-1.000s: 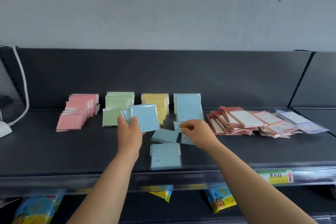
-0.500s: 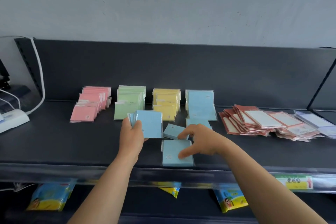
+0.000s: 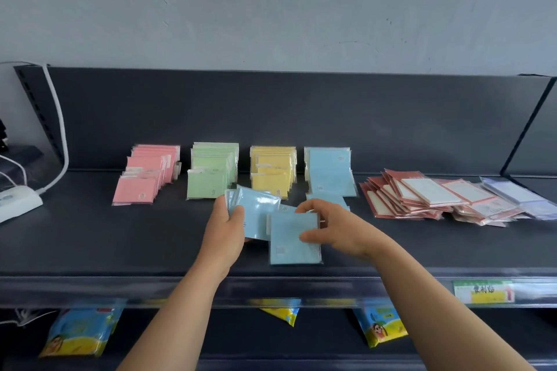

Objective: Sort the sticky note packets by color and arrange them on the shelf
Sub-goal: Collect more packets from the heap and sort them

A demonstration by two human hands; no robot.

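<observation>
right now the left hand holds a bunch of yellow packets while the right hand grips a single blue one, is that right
Not quite. The head view shows the left hand holding a bunch of blue packets, not yellow ones. The rest stands: the right hand grips a single blue packet.

Four far rows of packets: one pink row (image 3: pixel 146 178), one green row (image 3: pixel 212 172), one yellow row (image 3: pixel 272 173), one blue row (image 3: pixel 329 170). One red-edged heap (image 3: pixel 416 199) at right. One loose blue packet (image 3: pixel 294 238) near; the blue bunch (image 3: pixel 259 211) beside it is too overlapped to count. Three bags (image 3: pixel 80 331) (image 3: pixel 283 312) (image 3: pixel 379 325) below. One price label (image 3: pixel 483 291).
</observation>
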